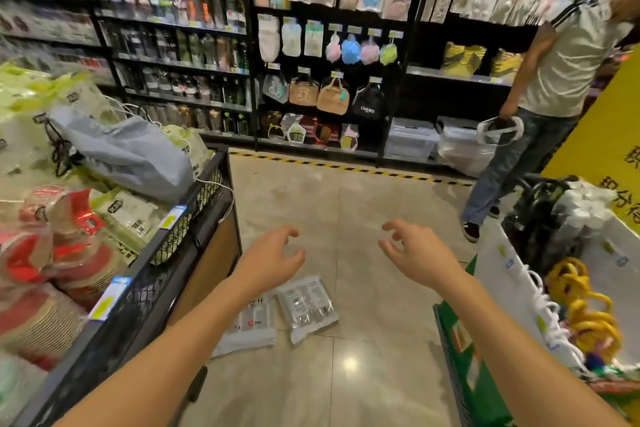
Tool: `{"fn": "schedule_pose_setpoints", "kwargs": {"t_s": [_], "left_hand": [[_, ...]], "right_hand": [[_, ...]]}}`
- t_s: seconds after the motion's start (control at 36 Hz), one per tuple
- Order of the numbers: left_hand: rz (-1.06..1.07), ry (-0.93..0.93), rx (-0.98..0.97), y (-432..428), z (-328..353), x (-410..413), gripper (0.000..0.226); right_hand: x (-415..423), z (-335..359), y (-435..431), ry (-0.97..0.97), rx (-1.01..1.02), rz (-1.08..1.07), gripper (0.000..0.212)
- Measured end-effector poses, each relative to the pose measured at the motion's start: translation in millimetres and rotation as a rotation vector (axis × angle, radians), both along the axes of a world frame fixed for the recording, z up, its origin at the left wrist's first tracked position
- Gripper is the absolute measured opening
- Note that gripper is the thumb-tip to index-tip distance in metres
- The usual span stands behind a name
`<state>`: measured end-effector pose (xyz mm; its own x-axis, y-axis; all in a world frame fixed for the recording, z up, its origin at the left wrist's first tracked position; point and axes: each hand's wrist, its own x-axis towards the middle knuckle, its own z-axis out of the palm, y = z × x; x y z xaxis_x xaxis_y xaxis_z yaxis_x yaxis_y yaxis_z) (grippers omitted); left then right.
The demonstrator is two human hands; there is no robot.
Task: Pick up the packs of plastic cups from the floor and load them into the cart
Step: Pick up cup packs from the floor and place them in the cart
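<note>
Head view: two flat clear plastic packs of cups point(307, 307) lie side by side on the beige tiled floor point(346, 204), just right of the black wire-mesh cart point(166, 246). The pack nearer the cart is partly hidden under the left forearm. Above the packs, beside the cart's wall, the left hand point(270, 260) hovers with fingers loosely curled, holding nothing. Farther right of the cart, the right hand point(420, 253) is spread, fingers bent, also empty. Cart heaped with pale bagged goods point(128, 152).
</note>
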<state>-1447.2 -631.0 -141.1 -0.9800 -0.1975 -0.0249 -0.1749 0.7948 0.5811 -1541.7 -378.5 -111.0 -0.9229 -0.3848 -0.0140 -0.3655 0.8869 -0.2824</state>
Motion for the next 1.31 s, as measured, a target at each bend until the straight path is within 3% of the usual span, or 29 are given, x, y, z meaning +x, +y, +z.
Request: {"fn": "schedule_pose_setpoints", "kwargs": {"t_s": [0.39, 0.72, 0.97, 1.22, 1.31], "left_hand": [[0.119, -0.03, 0.012, -8, -42, -151, 0.046], [0.29, -0.232, 0.164, -20, -136, -236, 0.047], [0.368, -0.3, 0.331, -71, -267, -299, 0.042], [0.46, -0.517, 0.374, -117, -480, -343, 0.061], [0.497, -0.505, 0.35, -127, -569, -357, 0.066]], "right_hand": [[-186, -45, -20, -0.072, -0.019, 0.103, 0.043], [-309, -141, -56, -0.237, 0.004, 0.221, 0.044], [-371, -282, -93, -0.41, 0.056, 0.159, 0.047], [-432, -495, -131, -0.52, 0.132, 0.163, 0.053], [-453, -588, -146, -0.546, 0.151, 0.202, 0.055]]}}
